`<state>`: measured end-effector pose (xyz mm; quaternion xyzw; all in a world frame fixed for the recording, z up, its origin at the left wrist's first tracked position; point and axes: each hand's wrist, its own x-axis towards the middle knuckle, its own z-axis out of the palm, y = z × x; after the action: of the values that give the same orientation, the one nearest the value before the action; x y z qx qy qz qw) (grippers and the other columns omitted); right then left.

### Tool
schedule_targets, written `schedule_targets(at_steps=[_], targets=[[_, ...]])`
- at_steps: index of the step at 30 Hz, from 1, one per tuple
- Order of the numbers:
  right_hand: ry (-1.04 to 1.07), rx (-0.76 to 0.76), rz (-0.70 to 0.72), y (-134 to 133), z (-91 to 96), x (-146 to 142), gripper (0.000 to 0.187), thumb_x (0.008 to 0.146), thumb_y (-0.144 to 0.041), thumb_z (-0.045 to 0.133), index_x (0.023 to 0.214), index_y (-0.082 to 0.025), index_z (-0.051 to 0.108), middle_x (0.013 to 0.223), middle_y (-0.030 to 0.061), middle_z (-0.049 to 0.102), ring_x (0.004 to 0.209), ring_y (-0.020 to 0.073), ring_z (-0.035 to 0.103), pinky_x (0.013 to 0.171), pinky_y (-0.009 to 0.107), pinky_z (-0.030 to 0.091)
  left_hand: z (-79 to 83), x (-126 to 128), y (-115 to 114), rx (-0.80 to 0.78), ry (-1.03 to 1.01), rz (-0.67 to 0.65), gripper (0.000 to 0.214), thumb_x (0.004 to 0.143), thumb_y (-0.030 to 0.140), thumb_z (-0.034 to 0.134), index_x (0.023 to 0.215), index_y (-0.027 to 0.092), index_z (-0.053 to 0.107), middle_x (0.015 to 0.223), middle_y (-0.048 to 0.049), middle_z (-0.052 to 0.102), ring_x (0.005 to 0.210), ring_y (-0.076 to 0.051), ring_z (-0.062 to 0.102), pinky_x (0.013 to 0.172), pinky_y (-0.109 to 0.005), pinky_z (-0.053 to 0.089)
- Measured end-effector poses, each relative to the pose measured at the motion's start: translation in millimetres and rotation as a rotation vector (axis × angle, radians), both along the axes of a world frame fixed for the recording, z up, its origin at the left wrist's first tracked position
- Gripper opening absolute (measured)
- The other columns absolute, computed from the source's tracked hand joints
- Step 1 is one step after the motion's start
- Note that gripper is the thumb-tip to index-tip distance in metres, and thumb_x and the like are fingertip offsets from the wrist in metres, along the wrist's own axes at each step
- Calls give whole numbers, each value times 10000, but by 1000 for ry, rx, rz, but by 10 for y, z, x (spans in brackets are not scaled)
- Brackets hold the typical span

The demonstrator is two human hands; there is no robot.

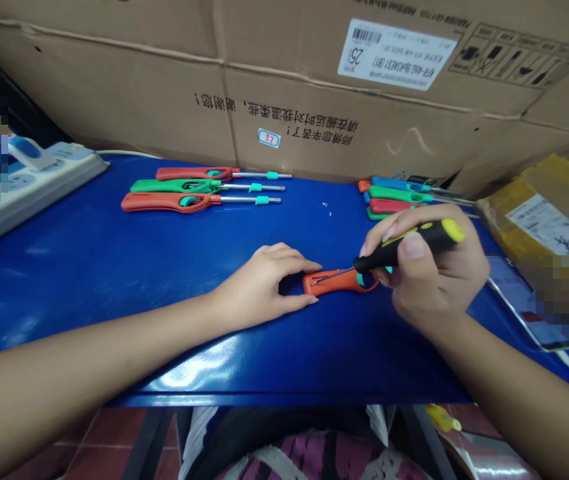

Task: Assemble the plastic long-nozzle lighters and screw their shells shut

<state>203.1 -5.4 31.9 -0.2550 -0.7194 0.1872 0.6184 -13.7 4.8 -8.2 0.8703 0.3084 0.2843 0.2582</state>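
Counts: lighter row (199, 188) = 3, at 10 o'clock. Lighter pile (399, 195) = about 4, overlapping, at 2 o'clock. Orange lighter (337, 283) = 1, centre. Screwdriver (434, 233) = 1. Power strip (39, 177) = 1, at 9 o'clock. Yellow parcel (529, 193) = 1, at 3 o'clock.

We saw a glossy blue bench (89, 267) backed by a large brown cardboard box (164, 87) bearing a white printed label (397, 55). At the back left three long-nosed plastic lighters (184, 187), red, green and orange, lay side by side. A small heap of blue, green and red lighters (399, 197) lay at the back right. A white power strip (34, 180) sat far left and a yellow-brown padded parcel (544, 213) far right.
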Motion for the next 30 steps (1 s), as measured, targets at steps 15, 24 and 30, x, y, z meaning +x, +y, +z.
schedule_targets(at_steps=[15,24,30], targets=[[-2,-21,1,3,-18,-5,62,974,-271,591,952,-229,631,757,9,680,615,153,664,590,323,581,10,4,-8,5,4,-9,385,861,307,776,1212,173,696,1102,-61,736,1028,-220,653,946,-385,479],[16,-37,-25,-10,-24,-21,65,962,-286,609,935,-238,644,745,1,681,605,156,665,578,326,577,12,13,-1,-7,27,-2,363,870,324,764,1205,202,697,1113,-59,732,1037,-228,649,962,-404,472],[0,-73,-37,-10,-26,0,75,966,-302,608,928,-247,642,755,7,689,612,157,665,592,326,579,12,5,0,-11,26,-8,361,874,332,759,1204,200,695,1118,-57,732,1039,-225,650,959,-393,470]])
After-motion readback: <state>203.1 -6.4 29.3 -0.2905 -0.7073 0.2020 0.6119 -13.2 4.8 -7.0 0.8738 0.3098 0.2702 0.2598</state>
